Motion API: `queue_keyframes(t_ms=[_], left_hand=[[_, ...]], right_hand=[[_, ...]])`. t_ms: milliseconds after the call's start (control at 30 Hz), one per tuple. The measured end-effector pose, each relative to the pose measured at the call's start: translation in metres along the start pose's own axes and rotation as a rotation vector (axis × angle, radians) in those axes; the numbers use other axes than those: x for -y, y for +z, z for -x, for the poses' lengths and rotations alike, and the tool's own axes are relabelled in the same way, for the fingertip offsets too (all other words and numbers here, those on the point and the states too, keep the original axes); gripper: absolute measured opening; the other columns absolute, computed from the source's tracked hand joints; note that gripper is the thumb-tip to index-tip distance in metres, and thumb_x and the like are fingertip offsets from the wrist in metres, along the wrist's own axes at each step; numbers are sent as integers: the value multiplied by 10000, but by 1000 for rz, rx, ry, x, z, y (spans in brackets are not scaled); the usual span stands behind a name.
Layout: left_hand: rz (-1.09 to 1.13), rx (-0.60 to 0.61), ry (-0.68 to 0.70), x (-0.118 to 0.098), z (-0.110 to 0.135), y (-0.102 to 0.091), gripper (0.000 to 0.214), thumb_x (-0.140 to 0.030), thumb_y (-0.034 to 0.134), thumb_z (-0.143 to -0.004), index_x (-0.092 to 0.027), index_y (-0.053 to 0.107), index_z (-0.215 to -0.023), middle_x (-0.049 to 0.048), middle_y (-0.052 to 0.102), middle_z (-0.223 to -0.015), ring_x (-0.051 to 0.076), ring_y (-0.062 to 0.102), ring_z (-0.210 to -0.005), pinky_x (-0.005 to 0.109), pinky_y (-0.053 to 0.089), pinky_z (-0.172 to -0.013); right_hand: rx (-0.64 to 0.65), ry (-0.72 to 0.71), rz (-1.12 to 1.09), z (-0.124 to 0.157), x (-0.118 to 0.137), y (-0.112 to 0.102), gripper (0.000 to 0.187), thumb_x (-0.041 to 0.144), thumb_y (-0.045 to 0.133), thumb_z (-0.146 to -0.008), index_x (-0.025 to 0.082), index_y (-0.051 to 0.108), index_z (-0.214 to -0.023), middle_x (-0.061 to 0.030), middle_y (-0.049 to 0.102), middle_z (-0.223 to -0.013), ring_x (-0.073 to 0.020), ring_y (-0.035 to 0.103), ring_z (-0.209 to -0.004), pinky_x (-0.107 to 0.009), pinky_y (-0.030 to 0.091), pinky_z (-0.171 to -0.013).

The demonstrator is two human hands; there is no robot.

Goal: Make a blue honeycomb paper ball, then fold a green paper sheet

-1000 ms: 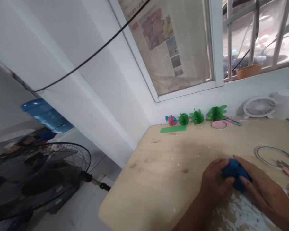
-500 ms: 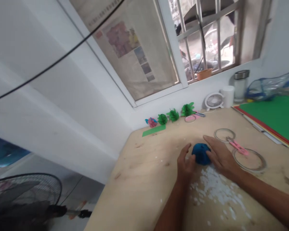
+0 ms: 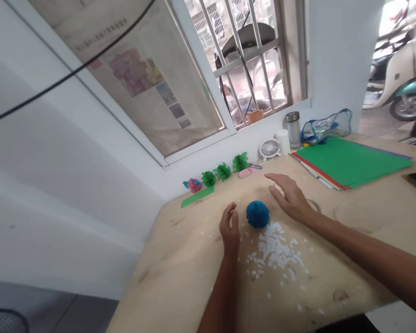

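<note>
A round blue paper ball [image 3: 258,214] rests on the wooden table [image 3: 173,259] between my two hands. To its left, my left hand [image 3: 230,227] is upright with fingers slightly curled and apart, not touching the ball. My right hand [image 3: 290,196] hovers to the right and a little beyond the ball, fingers stretched and thumb apart, holding nothing. Just in front of the ball lies a scatter of small white paper bits [image 3: 277,249]. Under my right hand and forearm a metal ring [image 3: 315,204] is mostly hidden.
Green paper figures [image 3: 223,171] and a pink and blue one [image 3: 194,185] line the wall beside a green strip [image 3: 197,197]. A small white fan [image 3: 270,148], a glass bottle [image 3: 293,129], a clear bag [image 3: 327,127] and coloured sheets [image 3: 350,159] occupy the back right.
Both hands have moved apart and released the blue ball, which now stands alone. The view has swung right, bringing a scooter outside into sight.
</note>
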State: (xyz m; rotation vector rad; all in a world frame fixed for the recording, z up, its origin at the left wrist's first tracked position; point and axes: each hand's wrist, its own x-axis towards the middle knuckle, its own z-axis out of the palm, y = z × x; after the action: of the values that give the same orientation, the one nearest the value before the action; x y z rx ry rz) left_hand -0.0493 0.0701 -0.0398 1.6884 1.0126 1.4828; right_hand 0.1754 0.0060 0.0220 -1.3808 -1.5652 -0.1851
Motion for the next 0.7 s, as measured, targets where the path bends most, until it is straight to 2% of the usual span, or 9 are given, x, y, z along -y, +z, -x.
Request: queue_keyframes(t_ms=[100,133,267,400,500,567,700], left_hand=[[-16,-16,-27,-12,-8,-1,483,-552,605,-868,-151,704,-1119,148,737,-1137,264,699,-1093,413,548,-988],[-21,-19,-38,-16,-10,-1,476,-548,615,-858,-152,708,-1106,144,743,-1118,263,706,-1076,413,555,-978],[-16,-16,-51,-25,-16,-4,435,-501,631,-851,-150,710,-1095,140,758,-1066,261,723,-1034,420,573,-944],[-4,-20,-70,-24,-11,-12,433,-489,652,-829,-146,707,-1088,142,762,-1055,263,727,-1021,428,572,-946],[-12,-35,-104,-17,-3,-21,453,-507,669,-808,-150,707,-1084,142,757,-1070,268,723,-1033,431,565,-957],[-21,-41,-133,-11,4,-27,460,-509,678,-798,-150,705,-1085,140,756,-1072,268,719,-1042,432,556,-971],[-59,-76,-169,-2,13,-33,452,-514,691,-779,-154,713,-1053,125,765,-1006,266,725,-1006,422,569,-939]], right_hand=[[197,76,245,8,-30,-32,389,343,336,-1021,212,605,-1270,-82,658,-1319,-210,589,-1240,-380,471,-1037],[228,98,285,14,-42,-43,375,339,360,-1013,209,620,-1250,-83,661,-1316,-212,594,-1230,-368,472,-1031],[255,218,444,38,-91,-90,346,272,408,-953,152,668,-1148,-168,706,-1189,-302,652,-1084,-426,505,-891],[295,343,620,55,-130,-136,345,286,452,-910,123,694,-1095,-229,702,-1159,-342,656,-956,-430,454,-772],[312,411,714,63,-148,-166,343,276,468,-885,111,696,-1081,-254,695,-1159,-364,643,-967,-437,404,-770],[326,439,743,68,-154,-180,288,260,482,-874,126,707,-993,-240,719,-1085,-344,655,-908,-424,377,-758],[325,431,716,78,-154,-188,180,170,518,-826,188,664,-722,-145,740,-807,-253,649,-748,-379,336,-738]])
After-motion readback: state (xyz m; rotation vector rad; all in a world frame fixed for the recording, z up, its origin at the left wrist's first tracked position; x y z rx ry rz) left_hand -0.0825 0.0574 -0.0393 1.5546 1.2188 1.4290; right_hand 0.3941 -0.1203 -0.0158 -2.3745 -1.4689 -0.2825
